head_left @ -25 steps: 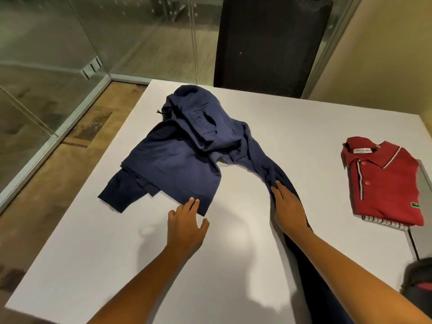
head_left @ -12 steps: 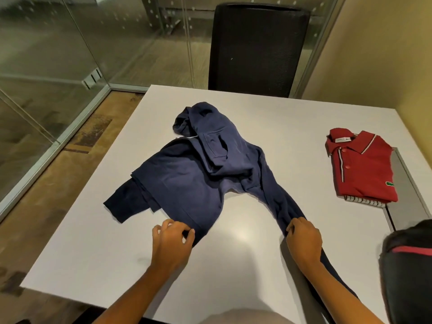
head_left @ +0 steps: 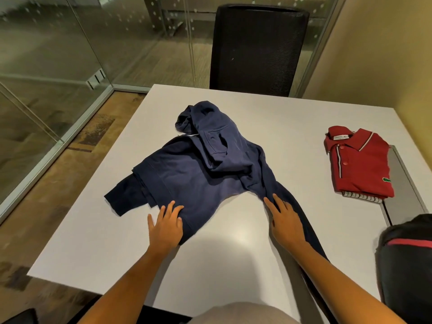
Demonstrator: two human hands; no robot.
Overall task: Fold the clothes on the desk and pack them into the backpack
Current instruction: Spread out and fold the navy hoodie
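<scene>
A: what's cut off near the camera?
B: both forearms run out of the bottom edge. backpack [head_left: 406,265] is only partly in frame at bottom right, black with a red stripe, its opening not visible. can't tell whether it sits on the desk [head_left: 233,253] or beside it

A: hands?
B: left hand [head_left: 166,226] flat, fingers spread, pressing the near hem of the navy garment [head_left: 198,174], not pinching anything. right hand [head_left: 286,220] also flat and open, lying along the navy strip that trails toward the near right edge of the desk. the end of that strip is hidden under the right forearm and goes off the desk edge

A: garment state?
B: crumpled, unfolded, mid-desk. upper part bunched into a lump, so what's underneath is hidden. can't say if it's a sleeve or a leg sticking out at left; layers overlap there

A: room to work?
B: bare desk between the two hands and in front of them, more bare surface along the left edge and behind the garment

A: far side?
B: red polo shirt [head_left: 360,160] folded at right, well apart from the navy one, lying on a striped garment [head_left: 361,198] of which only a thin edge shows. both partly overlap a grey panel [head_left: 404,183] near the right edge. black chair [head_left: 257,50] behind the far edge, glass wall [head_left: 58,54] to the left
</scene>
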